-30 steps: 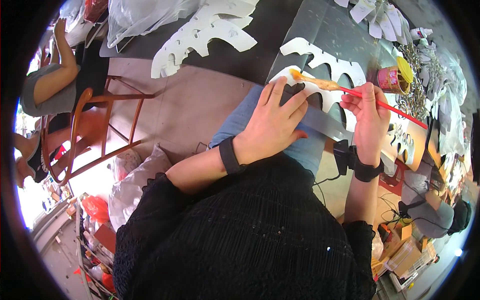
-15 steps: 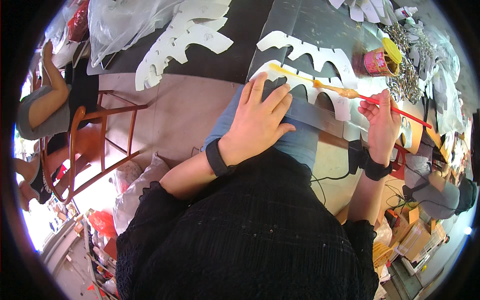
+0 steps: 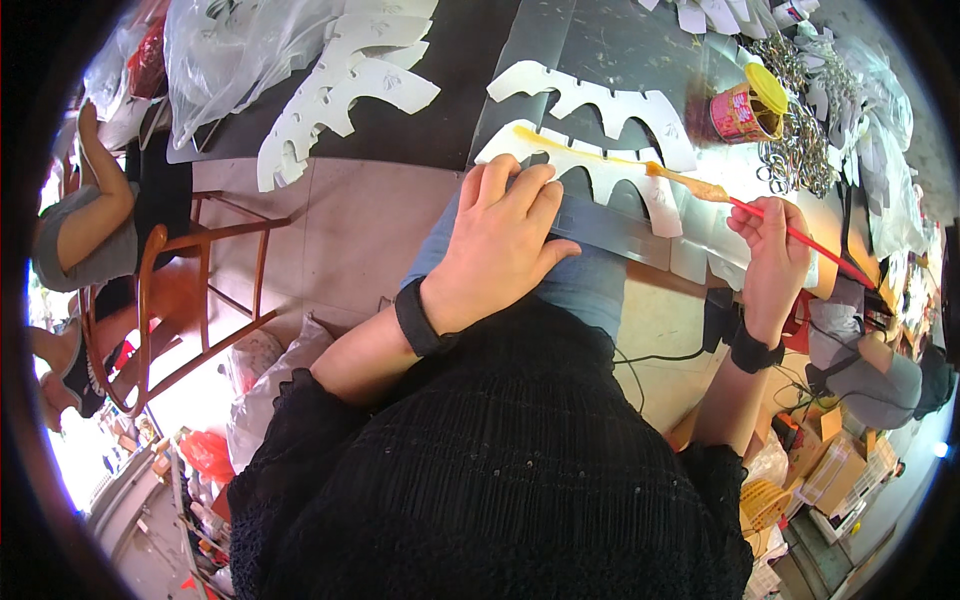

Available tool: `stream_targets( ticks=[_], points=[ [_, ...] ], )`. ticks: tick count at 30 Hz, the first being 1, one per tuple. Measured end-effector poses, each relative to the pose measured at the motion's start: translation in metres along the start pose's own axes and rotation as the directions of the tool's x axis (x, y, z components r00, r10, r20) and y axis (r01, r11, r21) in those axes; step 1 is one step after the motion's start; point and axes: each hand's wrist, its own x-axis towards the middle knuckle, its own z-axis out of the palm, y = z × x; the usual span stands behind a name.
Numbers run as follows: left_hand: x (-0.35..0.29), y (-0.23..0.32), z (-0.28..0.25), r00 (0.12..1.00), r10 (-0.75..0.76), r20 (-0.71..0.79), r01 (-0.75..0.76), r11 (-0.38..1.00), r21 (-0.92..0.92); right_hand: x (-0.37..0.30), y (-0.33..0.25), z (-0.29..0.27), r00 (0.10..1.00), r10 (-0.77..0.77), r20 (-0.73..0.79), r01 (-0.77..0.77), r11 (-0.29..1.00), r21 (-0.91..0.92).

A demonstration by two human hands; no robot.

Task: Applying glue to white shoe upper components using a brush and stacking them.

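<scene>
My left hand [image 3: 490, 240] rests its bent, spread fingertips on the near edge of a curved white cut-out piece [image 3: 602, 176], its thumb stretched aside. My right hand [image 3: 775, 265] grips the red handle of a brush [image 3: 705, 190] coated in amber, glue-like paste. The brush tip touches the piece towards its right end. A yellowish paste streak [image 3: 575, 149] runs along the piece's upper edge. A second notched white piece [image 3: 592, 93] lies just beyond it. Past the brush stands a red and yellow tub [image 3: 735, 115] with its yellow lid raised.
More white cut-outs [image 3: 345, 85] overlap on the dark table [image 3: 460, 100], beside a clear plastic bag [image 3: 235, 65]. Metal rings [image 3: 795, 165] are heaped at the right. A wooden chair [image 3: 155, 290] stands to the left with a person near it; another person is at far right.
The brush tip has slid a little rightward along the piece, lengthening the paste streak. My left hand stays on the piece, its fingers more bent. The view has shifted slightly.
</scene>
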Motion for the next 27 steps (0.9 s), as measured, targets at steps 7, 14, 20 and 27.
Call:
stream_targets(
  ticks=[7, 14, 20, 27],
  points=[
    [0.012, 0.009, 0.008, 0.996, -0.091, 0.014, 0.092, 0.995, -0.041, -0.020, -0.002, -0.006, 0.977, -0.136, 0.163, 0.162, 0.973, -0.165],
    [0.024, 0.044, 0.038, 0.977, 0.209, -0.051, -0.214, 0.965, -0.151, -0.024, 0.000, -0.007, 0.986, -0.091, 0.137, 0.100, 0.993, -0.056],
    [0.025, 0.043, 0.053, 0.972, 0.233, -0.020, -0.233, 0.972, -0.040, -0.022, -0.005, -0.015, 0.986, -0.071, 0.153, 0.066, 0.997, 0.040],
    [0.024, 0.041, 0.048, 0.968, 0.250, 0.032, -0.249, 0.967, -0.050, -0.020, -0.003, -0.012, 0.979, -0.148, 0.140, 0.127, 0.981, 0.150]
  ],
)
